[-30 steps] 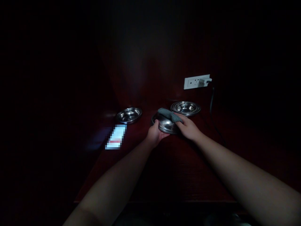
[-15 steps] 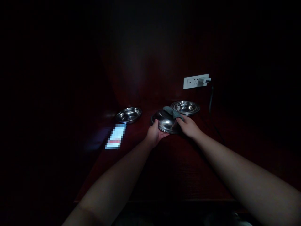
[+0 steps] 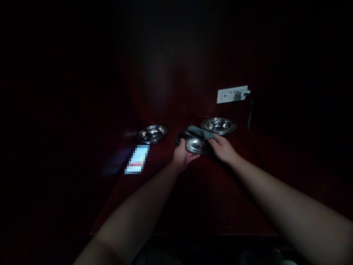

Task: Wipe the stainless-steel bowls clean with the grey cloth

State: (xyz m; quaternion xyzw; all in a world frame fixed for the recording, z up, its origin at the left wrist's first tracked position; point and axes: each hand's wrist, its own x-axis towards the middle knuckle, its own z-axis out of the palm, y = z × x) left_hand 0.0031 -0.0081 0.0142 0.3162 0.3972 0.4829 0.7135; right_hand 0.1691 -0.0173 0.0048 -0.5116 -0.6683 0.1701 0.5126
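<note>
A shiny metal bowl (image 3: 194, 144) is tilted with its rounded underside facing up. My left hand (image 3: 181, 156) grips its near left rim, thumb on the outside and fingers beneath. My right hand (image 3: 223, 148) is closed on a grey-green cloth (image 3: 197, 130), which lies against the far side of the bowl's underside. Part of the cloth and most of the right fingertips are hidden. Behind the right hand stand several nested metal bowls (image 3: 218, 126), and another metal bowl (image 3: 152, 134) rests to the left, its hollow side up.
A lit phone (image 3: 137, 159), its screen blurred, lies left of my hands on the dark red table (image 3: 204, 206). On the back wall is a white socket panel (image 3: 232, 94) with a plug and a dark cable (image 3: 250, 116) hanging down. The surroundings are very dark.
The cloth in my right hand has shifted over the bowl's underside, to the right and then back left. My left hand keeps its grip on the rim. The view has moved slightly.
</note>
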